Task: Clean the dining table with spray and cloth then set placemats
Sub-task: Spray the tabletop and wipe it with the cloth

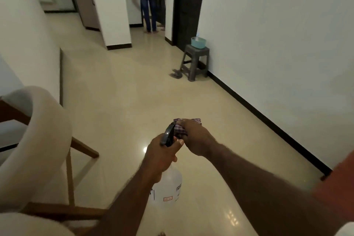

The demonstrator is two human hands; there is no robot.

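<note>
Spray bottle (pixel 169 186) gripped at trigger head (pixel 168 135) by L hand (pixel 161 157); checked cloth (pixel 180 129) bunched in R hand (pixel 195 140), just ahead of that grip. Risk: if squeezed w/ cloth off-line, mist would be thrown onto glossy floor (pixel 134 92); slip hazard.

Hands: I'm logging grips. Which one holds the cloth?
The right hand holds the cloth; the left hand grips the spray bottle instead.

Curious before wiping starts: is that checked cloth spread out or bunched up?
Bunched up: the right hand grips the checked cloth as a wad by the spray bottle.
</note>
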